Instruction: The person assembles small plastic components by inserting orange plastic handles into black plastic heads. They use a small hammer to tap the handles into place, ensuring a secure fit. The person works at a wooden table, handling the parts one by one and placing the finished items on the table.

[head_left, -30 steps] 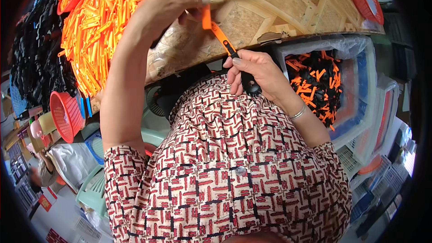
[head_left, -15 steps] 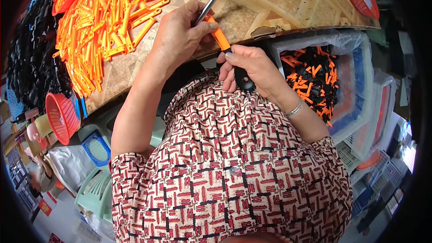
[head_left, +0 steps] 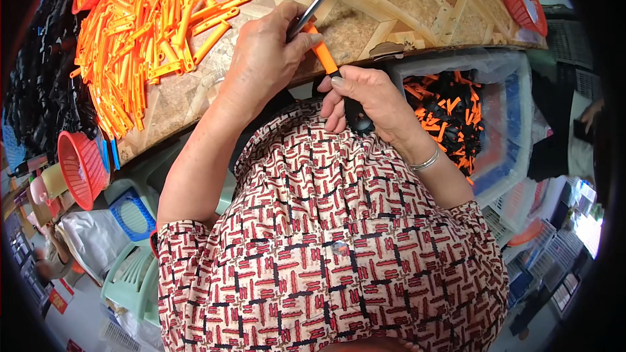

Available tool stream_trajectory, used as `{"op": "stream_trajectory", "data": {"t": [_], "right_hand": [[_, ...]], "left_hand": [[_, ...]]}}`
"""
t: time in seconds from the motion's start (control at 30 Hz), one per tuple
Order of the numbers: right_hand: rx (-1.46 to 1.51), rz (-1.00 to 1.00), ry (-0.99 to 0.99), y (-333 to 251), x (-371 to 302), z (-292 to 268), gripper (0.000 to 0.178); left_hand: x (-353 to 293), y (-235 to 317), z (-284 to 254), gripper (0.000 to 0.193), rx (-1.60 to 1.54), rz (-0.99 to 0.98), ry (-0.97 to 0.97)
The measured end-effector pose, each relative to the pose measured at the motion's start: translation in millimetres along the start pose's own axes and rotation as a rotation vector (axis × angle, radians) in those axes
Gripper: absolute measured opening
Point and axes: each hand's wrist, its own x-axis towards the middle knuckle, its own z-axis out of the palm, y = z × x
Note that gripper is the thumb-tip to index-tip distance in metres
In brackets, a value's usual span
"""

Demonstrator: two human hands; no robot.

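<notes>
My left hand [head_left: 264,58] is closed round the shaft of a small mallet [head_left: 319,5] with a metal head and a yellow tip. The same thumb and fingers also pinch the upper end of an orange plastic handle [head_left: 325,57]. That handle joins a black part [head_left: 356,115] with a round hole, held at my lap by my right hand [head_left: 375,99]. My right thumb presses near the joint, with the fingers curled beneath. A large heap of loose orange handles [head_left: 140,45] lies on the table to the left.
Black parts [head_left: 39,85] are piled at the far left of the table [head_left: 385,6]. A red basket [head_left: 83,169] hangs by its edge; another red basket [head_left: 521,0] sits at the far right. A lined crate [head_left: 515,124] right of me holds orange-and-black pieces. A person [head_left: 580,130] stands beyond it.
A person in dark and light clothing has come into view at the right edge. The view has shifted slightly; both hands keep nearly the same grip on the piece.
</notes>
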Motion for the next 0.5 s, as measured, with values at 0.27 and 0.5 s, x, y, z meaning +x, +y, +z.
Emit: {"op": "stream_trajectory", "data": {"t": [0.27,0.5], "right_hand": [[-0.194,-0.015,0.154,-4.8,3.4,5.2,0.04],[-0.169,0.008,0.113,-1.7,7.2,-0.3,0.036]], "left_hand": [[-3.3,-14.2,4.4,0.032,0.125,0.365,0.208],[-54.2,19.7,-45.9,0.031,-0.426,-0.044,0.071]]}}
